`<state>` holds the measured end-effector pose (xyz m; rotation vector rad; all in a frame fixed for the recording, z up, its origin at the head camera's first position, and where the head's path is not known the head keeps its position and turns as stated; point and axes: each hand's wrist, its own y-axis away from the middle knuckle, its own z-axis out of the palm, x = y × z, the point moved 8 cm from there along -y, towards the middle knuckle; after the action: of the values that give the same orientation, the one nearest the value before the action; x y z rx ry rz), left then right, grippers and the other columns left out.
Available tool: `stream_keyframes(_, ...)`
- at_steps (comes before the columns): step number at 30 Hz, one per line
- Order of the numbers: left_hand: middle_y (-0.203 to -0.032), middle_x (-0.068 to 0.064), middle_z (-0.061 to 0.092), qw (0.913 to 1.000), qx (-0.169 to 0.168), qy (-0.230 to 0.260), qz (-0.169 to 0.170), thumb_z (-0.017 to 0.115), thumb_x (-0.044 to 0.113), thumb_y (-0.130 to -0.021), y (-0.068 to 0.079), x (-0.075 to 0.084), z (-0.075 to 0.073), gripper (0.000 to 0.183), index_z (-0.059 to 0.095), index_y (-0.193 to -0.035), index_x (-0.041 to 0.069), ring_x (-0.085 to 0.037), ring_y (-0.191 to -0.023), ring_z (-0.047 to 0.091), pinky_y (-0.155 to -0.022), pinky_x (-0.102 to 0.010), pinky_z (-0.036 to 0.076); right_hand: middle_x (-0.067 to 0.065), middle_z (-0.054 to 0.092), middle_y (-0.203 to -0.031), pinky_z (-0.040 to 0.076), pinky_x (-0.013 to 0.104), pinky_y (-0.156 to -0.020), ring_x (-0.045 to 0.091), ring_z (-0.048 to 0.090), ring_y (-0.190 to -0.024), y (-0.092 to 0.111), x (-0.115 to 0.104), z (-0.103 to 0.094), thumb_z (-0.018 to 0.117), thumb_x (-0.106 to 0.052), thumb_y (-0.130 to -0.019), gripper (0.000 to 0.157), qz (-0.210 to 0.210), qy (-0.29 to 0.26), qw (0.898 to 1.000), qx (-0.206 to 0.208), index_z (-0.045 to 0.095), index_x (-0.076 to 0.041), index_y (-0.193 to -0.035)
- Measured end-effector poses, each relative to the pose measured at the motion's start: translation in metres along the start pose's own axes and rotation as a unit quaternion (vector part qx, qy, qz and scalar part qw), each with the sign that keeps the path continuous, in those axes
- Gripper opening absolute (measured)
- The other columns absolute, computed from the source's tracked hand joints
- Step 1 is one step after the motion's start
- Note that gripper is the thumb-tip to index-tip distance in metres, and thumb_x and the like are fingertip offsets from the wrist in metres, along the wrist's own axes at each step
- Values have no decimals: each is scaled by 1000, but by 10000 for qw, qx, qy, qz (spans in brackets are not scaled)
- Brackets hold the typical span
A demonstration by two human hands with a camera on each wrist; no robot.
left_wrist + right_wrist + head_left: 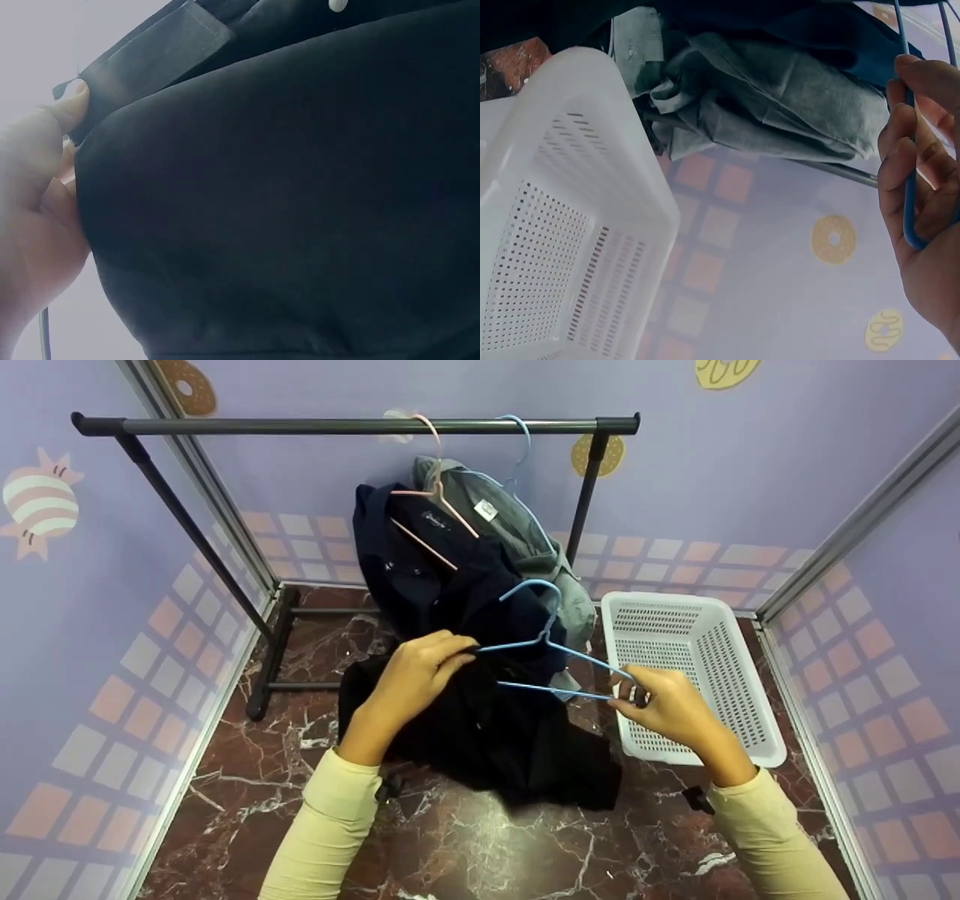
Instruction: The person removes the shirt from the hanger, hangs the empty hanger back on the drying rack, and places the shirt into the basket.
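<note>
A dark metal rack stands behind a black garment, with navy and grey garments on its bar and a white basket to the right. A blue hanger spans two hands — the left hand pinching the black garment's edge between thumb and fingers, the right hand closed around the hanger's near end.
</note>
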<state>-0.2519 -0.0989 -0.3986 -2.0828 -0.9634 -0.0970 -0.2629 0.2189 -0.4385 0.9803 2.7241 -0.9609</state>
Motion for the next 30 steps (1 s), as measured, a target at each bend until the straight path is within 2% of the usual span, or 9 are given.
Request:
stream_keyframes(5,-94,-5,75,9998,52,131,-111,70,19,-98,7,-10,-9,19,78,-111,9,-20,-85,72,-80,-37,61,-10,69,-72,52,17,-52,3,62,-57,4,4,-4,91,-5,-72,30,-33,-107,9999,116,67,-12,-90)
stream_keyframes(10,-99,-5,76,9984,115,499,-244,70,18,-98,10,-17,-15,19,79,-111,7,-19,-92,73,-85,-35,61,-7,71,-73,53,16,-52,5,63,-57,11,9,-11,90,-2,-70,31,-41,-197,9995,229,69,-8,-91)
stream_keyframes(15,-103,-5,77,9950,331,815,-483,70,15,-97,14,-27,-20,18,78,-111,6,-18,-96,72,-89,-33,59,-4,72,-74,53,14,-51,5,62,-56,18,16,-17,91,0,-69,33,58,-324,9993,198,69,-7,-92)
stream_keyframes(21,-102,-7,77,9923,528,839,-737,71,13,-97,20,-37,-26,18,79,-111,6,-18,-92,71,-85,-33,59,-5,72,-75,51,13,-49,2,60,-55,27,22,-27,91,1,-68,34,161,-387,9988,252,70,-8,-94)
stream_keyframes(30,-102,-7,78,9892,552,855,-1051,71,14,-97,27,-53,-21,18,78,-111,5,-20,-96,73,-89,-36,59,-7,72,-74,49,12,-49,1,59,-56,38,29,-40,92,-1,-69,33,344,-276,9986,289,71,-10,-94)
